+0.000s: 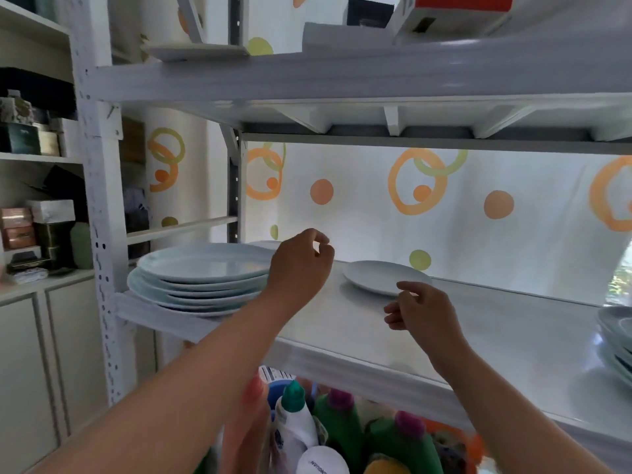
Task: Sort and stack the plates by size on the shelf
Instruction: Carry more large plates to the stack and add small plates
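Note:
A stack of several large pale blue plates (201, 268) sits at the left end of the white shelf (478, 336). One small white plate (383, 275) lies alone toward the back middle. More plates (615, 336) are stacked at the right edge, partly cut off. My left hand (297, 268) hovers just right of the large stack, fingers loosely curled, holding nothing. My right hand (420, 313) hangs in front of the small plate, fingers apart and empty, its fingertip near the plate's front rim.
An upper shelf (342, 77) with boxes hangs close overhead. Cleaning bottles (342, 422) stand on the level below. A white upright post (99, 200) bounds the left side, with a cabinet of boxes (34, 217) beyond. A patterned curtain (444, 200) backs the shelf.

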Tool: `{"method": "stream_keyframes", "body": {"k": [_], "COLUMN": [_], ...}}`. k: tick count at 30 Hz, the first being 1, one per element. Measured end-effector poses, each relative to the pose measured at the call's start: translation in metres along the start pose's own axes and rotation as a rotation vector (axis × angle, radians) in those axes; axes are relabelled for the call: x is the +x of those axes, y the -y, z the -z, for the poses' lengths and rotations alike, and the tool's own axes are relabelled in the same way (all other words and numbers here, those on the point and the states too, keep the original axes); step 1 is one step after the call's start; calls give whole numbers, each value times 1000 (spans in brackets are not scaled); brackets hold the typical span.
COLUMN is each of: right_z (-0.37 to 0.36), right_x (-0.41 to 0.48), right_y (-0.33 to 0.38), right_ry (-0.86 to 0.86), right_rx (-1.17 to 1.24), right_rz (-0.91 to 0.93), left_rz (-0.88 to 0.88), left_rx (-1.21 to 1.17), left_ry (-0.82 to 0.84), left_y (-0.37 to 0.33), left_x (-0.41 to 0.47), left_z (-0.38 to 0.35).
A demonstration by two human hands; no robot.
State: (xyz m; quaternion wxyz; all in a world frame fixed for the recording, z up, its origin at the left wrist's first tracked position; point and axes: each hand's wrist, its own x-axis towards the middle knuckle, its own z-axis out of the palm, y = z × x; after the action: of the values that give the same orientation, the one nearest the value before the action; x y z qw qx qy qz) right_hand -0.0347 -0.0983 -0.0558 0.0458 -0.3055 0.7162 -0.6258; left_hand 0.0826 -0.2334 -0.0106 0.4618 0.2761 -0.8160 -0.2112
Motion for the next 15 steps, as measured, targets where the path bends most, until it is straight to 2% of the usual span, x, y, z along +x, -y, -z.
{"method": "stream_keyframes", "body": {"k": [7, 15], "right_z": [18, 14], "right_x": [31, 75], "right_y": [-27, -33], "right_ry": [-125, -160], "right_rx": [-44, -89], "right_rz": [-90, -203], "left_rz": [78, 173], "left_rx": [-105, -168], "left_ry": [110, 113], "left_y": [-8, -11], "left_x": [3, 36], "left_z": [-77, -130]}}
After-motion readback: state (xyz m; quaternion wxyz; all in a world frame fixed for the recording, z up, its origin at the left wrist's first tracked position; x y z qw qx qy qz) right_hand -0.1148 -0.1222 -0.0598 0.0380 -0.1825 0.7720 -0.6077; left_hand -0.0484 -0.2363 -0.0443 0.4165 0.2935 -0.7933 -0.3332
